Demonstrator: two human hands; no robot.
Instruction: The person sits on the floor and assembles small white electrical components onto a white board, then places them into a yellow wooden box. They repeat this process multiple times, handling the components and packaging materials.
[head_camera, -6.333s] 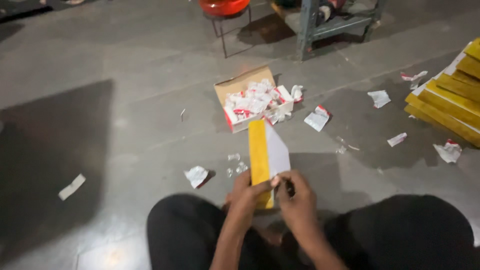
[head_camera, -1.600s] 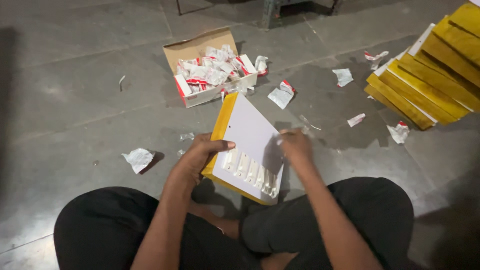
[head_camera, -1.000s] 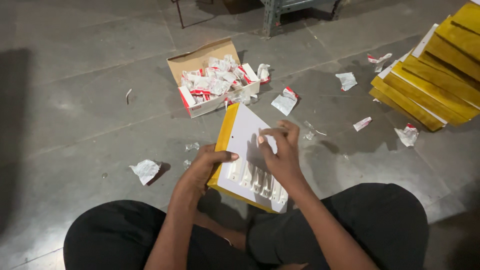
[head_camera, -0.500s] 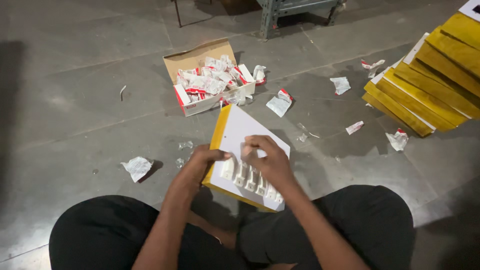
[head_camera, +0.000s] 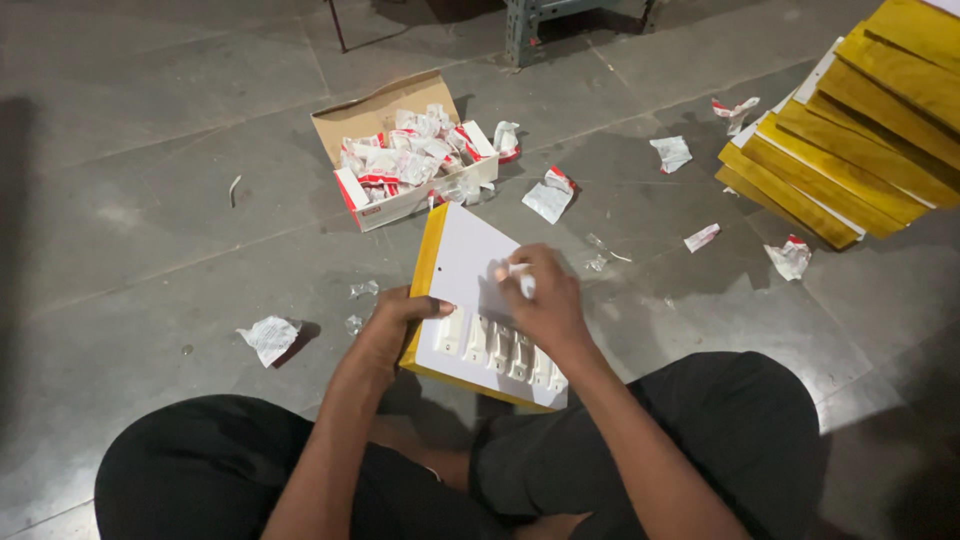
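Switch panel (head_camera: 465, 275) long axis runs away; left hand (head_camera: 400, 315) steadies.

You sit on the grey floor (head_camera: 150, 220) with a white, yellow-edged switch panel (head_camera: 470, 270) before you — your left hand (head_camera: 400, 315) grips its left edge, your right hand (head_camera: 540, 300) pinches a small white piece (head_camera: 517, 268) above the row of switches (head_camera: 500, 345). Beyond lies an open cardboard box (head_camera: 400, 150) of crumpled wrappers; yellow panels (head_camera: 850, 140) stack at right.

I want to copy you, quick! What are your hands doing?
Left hand: closed on the yellow-edged white panel, gripping its side.
Right hand: fingers pinched on a small white piece.
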